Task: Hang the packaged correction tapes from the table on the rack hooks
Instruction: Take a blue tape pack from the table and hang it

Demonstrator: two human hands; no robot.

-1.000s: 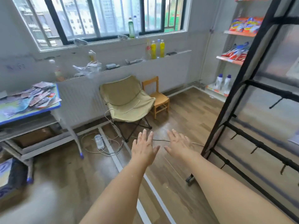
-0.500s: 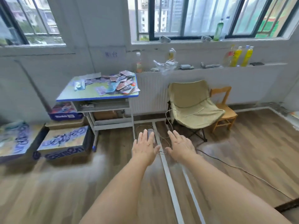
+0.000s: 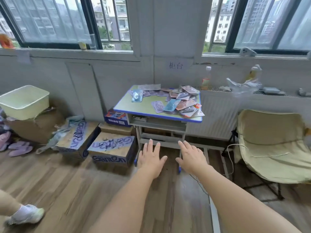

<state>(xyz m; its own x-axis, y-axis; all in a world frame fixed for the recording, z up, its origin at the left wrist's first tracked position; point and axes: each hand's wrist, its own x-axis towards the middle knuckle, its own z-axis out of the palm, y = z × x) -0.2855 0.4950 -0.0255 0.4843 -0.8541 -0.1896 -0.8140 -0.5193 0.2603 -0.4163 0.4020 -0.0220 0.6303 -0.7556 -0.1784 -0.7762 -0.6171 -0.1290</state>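
Both hands are out front with nothing in them: left hand [image 3: 150, 160] and right hand [image 3: 191, 157] flat, fingers spread and relaxed. The packaged correction tapes [image 3: 175, 102] sit in a loose heap on the far right part of the table [image 3: 144, 107], well ahead of the hands. The rack isn't in view. My take: walk right up first, then peel 1 pack off the top by its hang-hole edge instead of scooping the overlapping pile.
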